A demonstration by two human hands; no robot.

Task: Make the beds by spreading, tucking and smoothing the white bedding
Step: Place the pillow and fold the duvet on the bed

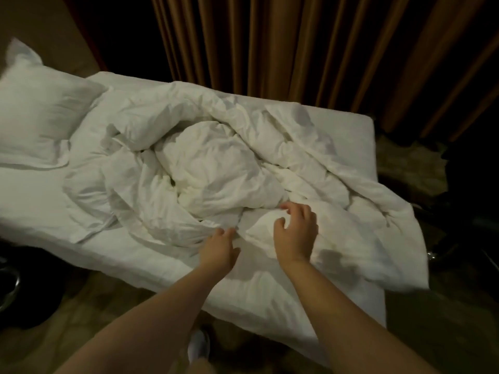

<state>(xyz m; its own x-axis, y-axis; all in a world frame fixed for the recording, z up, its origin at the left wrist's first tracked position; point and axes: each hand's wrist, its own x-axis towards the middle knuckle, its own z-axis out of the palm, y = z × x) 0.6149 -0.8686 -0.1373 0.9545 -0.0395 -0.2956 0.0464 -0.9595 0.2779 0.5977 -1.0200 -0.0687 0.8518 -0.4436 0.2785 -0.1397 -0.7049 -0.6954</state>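
**Bare hands at the near edge of a rumpled duvet**

Two bare forearms reach up from the bottom of the frame, with a white shoe (198, 344) on the dim patterned carpet between them. The left hand (218, 249), just below centre, has its fingers stretched forward and close together. Their tips touch a fold of the crumpled white duvet (216, 168) without curling round it. The right hand (295, 233), just beside it, hangs palm down over the duvet's near fold, with fingers spread and bent like a claw, closed round nothing.

At the upper left a plump white pillow (40, 112) lies on the flat white sheet (35, 211) that covers the bed. The duvet is heaped in a twisted mound at the centre of the mattress. From there it runs to the right, where one corner drapes over the near right edge of the bed. Behind the bed, across the top of the frame, hang pleated brown curtains (297, 49)
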